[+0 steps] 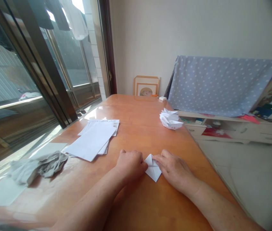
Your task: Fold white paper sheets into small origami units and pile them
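Note:
A small piece of folded white paper (pixel 155 174), roughly diamond-shaped with crease lines across it, lies on the wooden table between my hands. On its left edge my left hand (pixel 131 163) is closed, fingers curled, the fingertips at the paper. My right hand (pixel 171 165) presses fingertips onto the upper right part of the same paper, covering that corner. Farther back on the right stand several folded paper boats (pixel 170 119), nested together. To the left lies a loose stack of white paper sheets (pixel 91 139), some with print along the edge.
A crumpled grey cloth (pixel 51 164) lies at the table's left side. A small white object (pixel 162 98) sits at the far end of the wooden table (pixel 136 112). Beyond are a framed picture (pixel 146 85), a polka-dot cloth (pixel 222 85) over a large object, and a low white cabinet (pixel 263 130).

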{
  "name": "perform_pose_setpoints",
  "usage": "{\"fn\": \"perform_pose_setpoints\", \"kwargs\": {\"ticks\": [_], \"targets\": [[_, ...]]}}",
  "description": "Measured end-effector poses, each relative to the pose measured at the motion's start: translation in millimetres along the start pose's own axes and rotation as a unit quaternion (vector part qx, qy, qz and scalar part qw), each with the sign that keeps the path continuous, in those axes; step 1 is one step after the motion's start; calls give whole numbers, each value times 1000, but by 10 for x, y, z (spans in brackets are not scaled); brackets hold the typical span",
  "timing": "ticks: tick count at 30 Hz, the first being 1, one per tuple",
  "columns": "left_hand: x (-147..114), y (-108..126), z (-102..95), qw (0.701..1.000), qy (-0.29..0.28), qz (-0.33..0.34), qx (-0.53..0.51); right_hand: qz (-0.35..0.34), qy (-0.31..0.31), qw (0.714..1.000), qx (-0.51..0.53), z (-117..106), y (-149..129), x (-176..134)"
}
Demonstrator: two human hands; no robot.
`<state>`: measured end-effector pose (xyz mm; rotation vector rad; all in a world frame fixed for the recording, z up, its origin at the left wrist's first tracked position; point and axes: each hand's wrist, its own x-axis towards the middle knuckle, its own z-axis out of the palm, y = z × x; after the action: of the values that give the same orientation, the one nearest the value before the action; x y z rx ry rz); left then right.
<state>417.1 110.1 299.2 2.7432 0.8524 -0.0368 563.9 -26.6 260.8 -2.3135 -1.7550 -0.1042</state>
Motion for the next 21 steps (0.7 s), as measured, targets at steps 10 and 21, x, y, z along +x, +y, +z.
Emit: {"fn": "perform_pose_setpoints", "kwargs": {"ticks": [10, 21], "targets": [[16, -25, 16, 1000, -4, 2, -9, -26, 3, 999, -31, -17, -15, -10], [7, -55, 8, 1000, -4, 10, -16, -24, -5, 1000, -16, 18, 42, -11]]}}
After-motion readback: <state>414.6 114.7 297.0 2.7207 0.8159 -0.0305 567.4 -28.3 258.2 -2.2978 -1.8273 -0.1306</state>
